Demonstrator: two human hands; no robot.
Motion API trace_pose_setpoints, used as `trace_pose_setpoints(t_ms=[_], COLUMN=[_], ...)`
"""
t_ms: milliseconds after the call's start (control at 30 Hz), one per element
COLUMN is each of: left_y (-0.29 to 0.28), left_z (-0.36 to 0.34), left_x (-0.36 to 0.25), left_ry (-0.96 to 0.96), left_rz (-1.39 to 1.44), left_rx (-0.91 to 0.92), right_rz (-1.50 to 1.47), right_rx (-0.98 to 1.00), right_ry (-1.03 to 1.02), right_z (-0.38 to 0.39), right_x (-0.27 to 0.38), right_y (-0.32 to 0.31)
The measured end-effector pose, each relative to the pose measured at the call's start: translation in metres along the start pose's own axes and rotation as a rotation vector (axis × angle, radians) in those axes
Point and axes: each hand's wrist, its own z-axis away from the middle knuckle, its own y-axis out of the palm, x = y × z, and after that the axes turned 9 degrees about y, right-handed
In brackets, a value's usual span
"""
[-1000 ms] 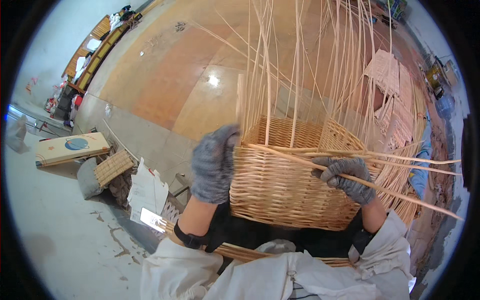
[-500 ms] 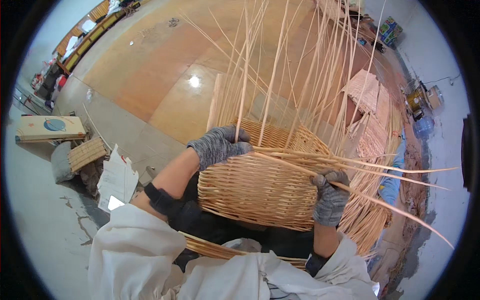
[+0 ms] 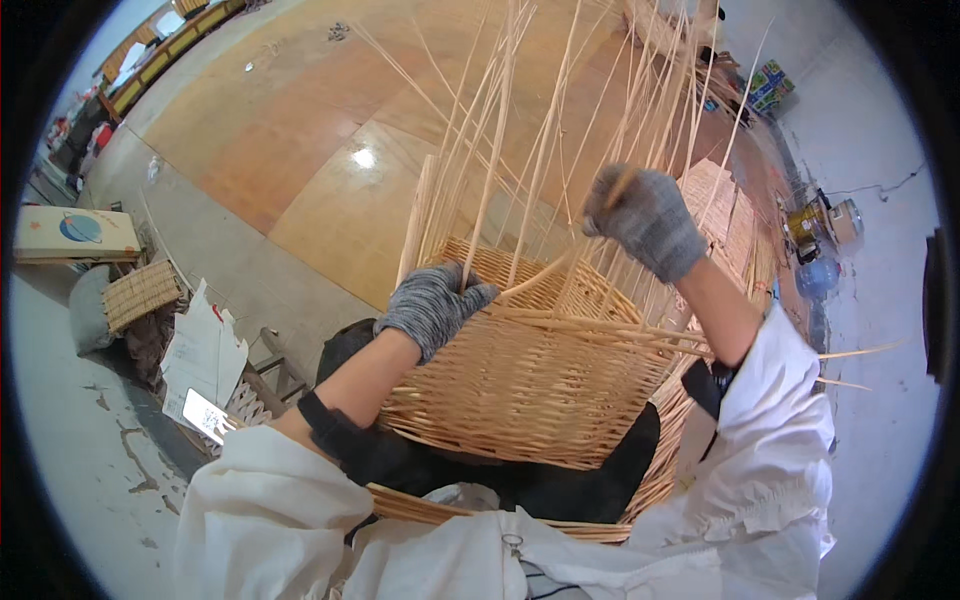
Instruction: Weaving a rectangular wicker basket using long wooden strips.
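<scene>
A tan wicker basket (image 3: 530, 390) lies tilted across my lap, its woven side facing me. Long upright rods (image 3: 500, 170) rise from its far edge. My left hand (image 3: 435, 308), in a grey knit glove, pinches the basket's rim at the left, thumb and fingers closed around the base of a rod. Raised above the basket's right part is my right hand (image 3: 645, 220), also gloved and closed on a weaving rod (image 3: 545, 276). That rod bends up from the rim beside my left fingers into the right fist. Other weaving rods (image 3: 640, 335) run rightward along the rim.
Loose rods and a woven mat (image 3: 715, 195) lie to the right, near a blue water jug (image 3: 818, 278). At left are torn white card (image 3: 205, 350), a small wooden stool (image 3: 275, 360) and a cream box (image 3: 80, 232). More rods (image 3: 420, 505) lie across my lap.
My right hand has swung up and leftward from the basket's right end, carrying the weaving rod, which now bends upward. My left hand keeps its hold at the rim.
</scene>
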Motion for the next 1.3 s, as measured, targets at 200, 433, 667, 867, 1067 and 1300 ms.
trace_pose_setpoints(t_ms=[200,433,667,867,1067,1300], left_y=[0.009,0.001,-0.002,0.002,0.004,0.004], left_z=[-0.001,-0.007,-0.011,-0.013,-0.008,-0.009], left_x=[0.005,0.001,0.0,0.001,-0.003,-0.01], left_ry=[-0.093,-0.063,-0.169,-0.144,-0.12,-0.151], left_rz=[-0.017,-0.078,0.074,0.001,-0.028,0.011], left_rx=[-0.064,-0.007,0.073,0.069,0.048,0.146], right_rz=[-0.068,0.497,-0.171,-1.271,-1.166,-1.706], right_rx=[0.11,-0.118,-0.85,-0.485,-0.595,-0.47], right_ry=[-0.187,0.416,0.314,0.199,0.238,0.344], right_z=[-0.081,-0.094,-0.073,-0.005,0.105,0.107], right_x=[0.052,0.033,0.014,0.012,0.04,0.008], right_y=[0.019,0.077,0.056,0.046,0.055,0.059])
